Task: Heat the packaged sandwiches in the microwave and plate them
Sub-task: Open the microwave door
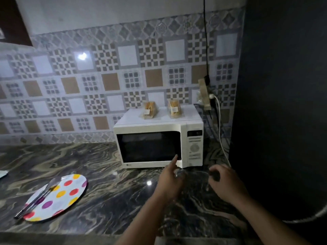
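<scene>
Head view: the counter (88, 165), a dark veined stone slab, carries everything in the scene. The microwave (158, 144) stands at the counter's back edge near its right end, close to the wall socket (205, 96), presumably so its cable reaches. Its door is closed and the window is dark, so whether anything lies inside cannot be told.

The plate (58, 197), white with coloured dots, lies toward the counter's front edge on the left, well apart from the microwave; it likely waits there as the serving point. The plate holds no food. A knife and a fork (38, 198) lie across its left rim.

The two packaged sandwiches rest on the microwave's top panel, not inside it: the left sandwich (149, 109) and the right sandwich (174, 108), each upright in clear wrap, set apart from one another. Heating therefore appears not yet begun.

The left hand (170, 181) extends its index finger to the lower right corner of the door, the other fingers curled under, holding nothing; the reach suggests opening the door. The right hand (224, 183) hovers just in front of the control panel, fingers loosely curled, with nothing visibly gripped
</scene>
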